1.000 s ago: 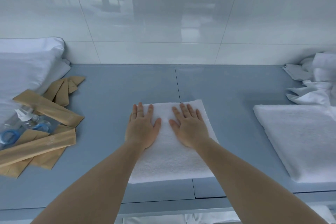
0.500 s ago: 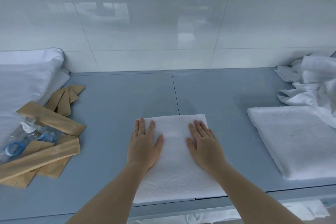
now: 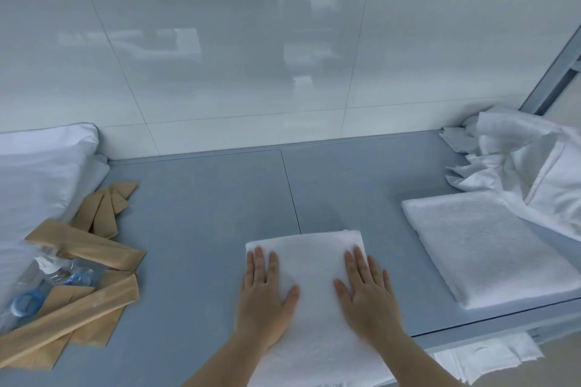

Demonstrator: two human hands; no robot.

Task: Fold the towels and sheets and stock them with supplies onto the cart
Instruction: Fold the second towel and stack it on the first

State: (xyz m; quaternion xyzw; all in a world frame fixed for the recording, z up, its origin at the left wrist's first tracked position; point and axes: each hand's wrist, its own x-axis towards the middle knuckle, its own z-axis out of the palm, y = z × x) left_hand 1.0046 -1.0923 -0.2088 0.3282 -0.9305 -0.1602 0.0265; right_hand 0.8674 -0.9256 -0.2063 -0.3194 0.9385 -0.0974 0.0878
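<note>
A small folded white towel [image 3: 309, 256] lies on the grey-blue table [image 3: 204, 214], reaching over the table's front edge. My left hand [image 3: 265, 295] lies flat on its left side, fingers straight. My right hand [image 3: 367, 295] lies flat on its right side, fingers straight too. A larger folded white towel [image 3: 481, 248] rests at the right. Behind it is a crumpled heap of white linen [image 3: 531, 173]. At the left lie several brown paper packets [image 3: 78, 305] and clear plastic bottles [image 3: 53, 276] with blue caps.
A white pillow [image 3: 41, 173] sits at the far left against the glossy white tiled wall [image 3: 251, 56]. White cloth [image 3: 484, 358] shows on a lower level under the table's front edge at the right. A metal frame [image 3: 553, 78] rises at the upper right.
My hands have slid apart from the towel's middle toward its two sides, staying flat on it. The view has tilted, so the towel now sits lower in frame.
</note>
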